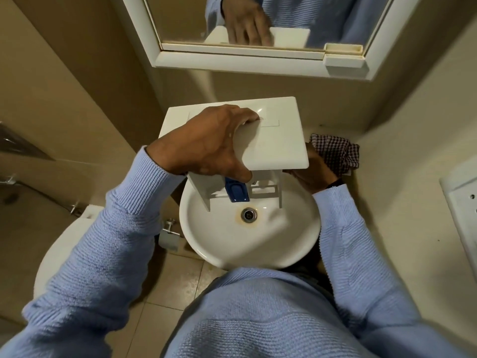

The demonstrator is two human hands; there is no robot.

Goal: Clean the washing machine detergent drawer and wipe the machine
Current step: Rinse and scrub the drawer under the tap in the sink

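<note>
The white detergent drawer (273, 140) stands on end over the white sink (247, 241), its flat front panel facing up at me. A blue insert (236, 191) shows in its compartments below the panel. My left hand (206, 146) grips the panel's left edge, fingers curled over the top and thumb underneath. My right hand (312, 174) is mostly hidden behind the drawer's right side and holds a checkered cloth (335, 151) against it.
A round drain (248, 214) sits in the sink bowl. A white-framed mirror cabinet (258, 29) hangs above, reflecting the hand and drawer. A toilet (67, 241) stands at the left, with a paper holder (169, 236) beside the sink. Beige walls close in on both sides.
</note>
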